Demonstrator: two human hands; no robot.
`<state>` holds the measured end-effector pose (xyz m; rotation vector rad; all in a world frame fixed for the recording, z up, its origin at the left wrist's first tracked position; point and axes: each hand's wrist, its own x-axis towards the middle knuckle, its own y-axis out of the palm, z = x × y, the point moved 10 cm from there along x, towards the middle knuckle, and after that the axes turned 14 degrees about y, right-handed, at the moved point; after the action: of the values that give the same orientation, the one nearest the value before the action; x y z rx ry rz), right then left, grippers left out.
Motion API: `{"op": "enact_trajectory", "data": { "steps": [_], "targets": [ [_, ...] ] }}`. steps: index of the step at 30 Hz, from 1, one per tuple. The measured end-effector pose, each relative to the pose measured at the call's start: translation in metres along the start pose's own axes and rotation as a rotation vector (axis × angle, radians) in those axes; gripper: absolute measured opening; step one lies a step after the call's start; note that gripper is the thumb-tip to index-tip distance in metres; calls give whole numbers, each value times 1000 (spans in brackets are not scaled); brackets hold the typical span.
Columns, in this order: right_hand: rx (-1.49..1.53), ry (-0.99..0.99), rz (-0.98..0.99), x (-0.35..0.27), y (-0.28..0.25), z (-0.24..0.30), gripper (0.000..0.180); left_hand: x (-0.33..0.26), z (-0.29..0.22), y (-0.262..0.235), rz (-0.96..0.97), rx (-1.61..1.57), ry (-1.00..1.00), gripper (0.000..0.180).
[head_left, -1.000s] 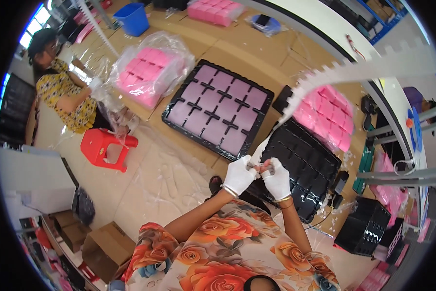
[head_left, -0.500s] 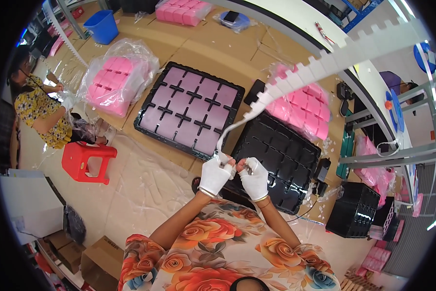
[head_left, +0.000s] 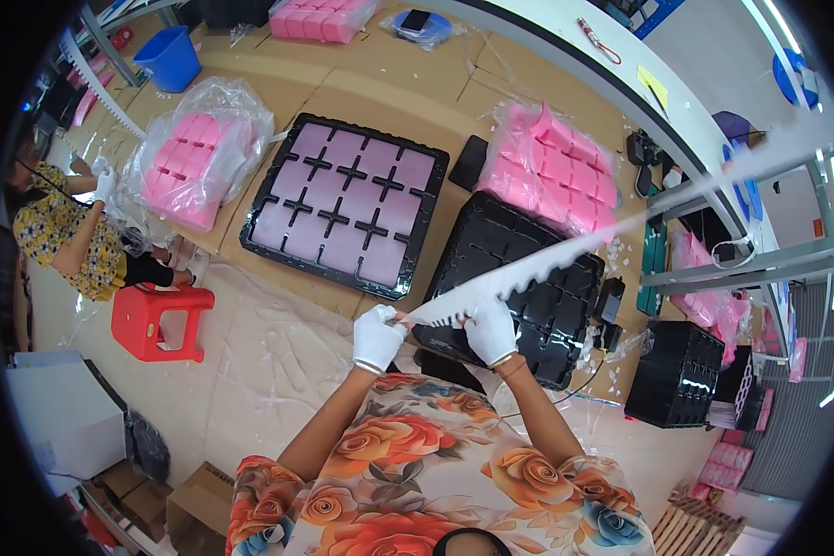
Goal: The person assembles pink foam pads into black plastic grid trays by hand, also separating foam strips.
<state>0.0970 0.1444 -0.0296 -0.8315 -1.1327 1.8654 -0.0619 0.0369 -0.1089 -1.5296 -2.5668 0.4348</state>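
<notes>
Both my hands wear white gloves with bare fingertips. My left hand [head_left: 379, 339] pinches the near end of a long white notched strip [head_left: 519, 271], which looks like foam. My right hand [head_left: 491, 332] is closed on the strip's toothed edge a little further along. From my hands the strip rises to the upper right, its far part blurred. Under it lies a black moulded tray [head_left: 463, 245] with several compartments. Left of that, a second black tray [head_left: 250, 237] holds pale purple pieces between black cross-shaped dividers.
Bagged pink foam blocks [head_left: 565, 167] lie behind the right tray, others [head_left: 187, 167] to the left. A red stool [head_left: 162, 322] stands at left near a person in yellow. Stacked black trays [head_left: 676, 375] stand at right. A white shelf edge [head_left: 565, 60] crosses the upper right.
The strip has swung lower and to the right, now crossing over the right tray. My hands have moved apart, the right one further along the strip. The whole view has shifted slightly.
</notes>
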Motion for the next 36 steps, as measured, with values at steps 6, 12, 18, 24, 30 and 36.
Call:
{"op": "enact_trajectory", "data": {
  "steps": [6,12,18,24,30,36],
  "targets": [
    [-354,-103,-37,-5,81,-52,23,-1,-24,7,7,-191,-111,10],
    [-177,-3,-148,-14,27,-17,9,2,-28,7,29,-153,-16,13],
    [99,-14,-179,-10,10,-10,3,1,-29,15,-12,-456,-93,11],
    [98,-35,-99,-17,23,-12,3,5,-59,1,8,-238,71,9],
    [155,-51,-156,-14,17,-7,3,4,-53,-4,-19,-221,10,14],
    [203,-48,-117,-28,19,-12,5,5,-45,8,29,-261,-47,16]
  ]
}}
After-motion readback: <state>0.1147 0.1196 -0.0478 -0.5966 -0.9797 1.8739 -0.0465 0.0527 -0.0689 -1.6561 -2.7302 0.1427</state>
